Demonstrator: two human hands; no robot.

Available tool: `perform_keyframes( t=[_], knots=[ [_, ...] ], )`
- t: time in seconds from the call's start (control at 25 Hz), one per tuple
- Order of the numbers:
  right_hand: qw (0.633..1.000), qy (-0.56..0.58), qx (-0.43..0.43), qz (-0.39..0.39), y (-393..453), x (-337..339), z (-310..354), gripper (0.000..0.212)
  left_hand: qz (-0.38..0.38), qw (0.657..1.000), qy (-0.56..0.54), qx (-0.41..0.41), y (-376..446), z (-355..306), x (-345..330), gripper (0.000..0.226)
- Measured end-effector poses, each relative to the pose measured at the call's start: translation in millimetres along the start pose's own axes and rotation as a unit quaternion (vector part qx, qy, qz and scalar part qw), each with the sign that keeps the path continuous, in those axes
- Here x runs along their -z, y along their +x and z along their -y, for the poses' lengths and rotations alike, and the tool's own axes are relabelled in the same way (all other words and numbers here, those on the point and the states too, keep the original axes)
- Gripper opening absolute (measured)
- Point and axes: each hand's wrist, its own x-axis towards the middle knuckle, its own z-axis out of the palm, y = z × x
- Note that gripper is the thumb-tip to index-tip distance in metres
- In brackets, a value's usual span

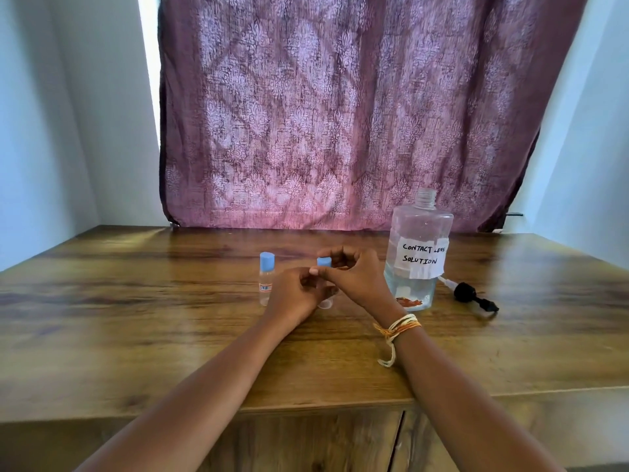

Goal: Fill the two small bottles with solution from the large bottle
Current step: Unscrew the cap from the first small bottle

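While both hands are bunched around that second small bottle (325, 301), the thing I'd worry about is the open large bottle (417, 253) sitting just to the right of the right hand (357, 277). An elbow or wrist bump could tip it, and with its neck uncapped the solution would go all over the wooden table (136, 318).

The left hand (296, 294) is wrapped round the little bottle's body, low down, and the right hand's fingers are pinching its blue cap (324, 261), looks like to twist it. If the grip slips, that tiny cap could roll away.

That bottle stands upright near the table's middle, long axis vertical, cap pointing up. The other small bottle (266, 279) stands just left of it, also upright and capped. The black pump top (471, 296) lies on its side at far right.
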Motion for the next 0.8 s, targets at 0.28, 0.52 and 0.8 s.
perform_keyframes(
  t=[0.28, 0.52, 0.8],
  knots=[
    [0.999, 0.029, -0.010, -0.010, -3.7, -1.4, 4.7, 0.021, 0.021, 1.000, 0.002, -0.001, -1.2, -0.4, 0.1, 0.017],
    [0.998, 0.048, 0.018, 0.038, -4.6, 2.1, 6.2, 0.019, 0.051, 0.998, -0.022, 0.012, 0.2, 2.1, 4.4, 0.017],
    [0.993, 0.063, 0.013, 0.097, -7.5, 3.2, 6.2, 0.031, 0.049, 0.997, -0.057, 0.032, -0.3, 4.6, 7.1, 0.017]
  ],
)
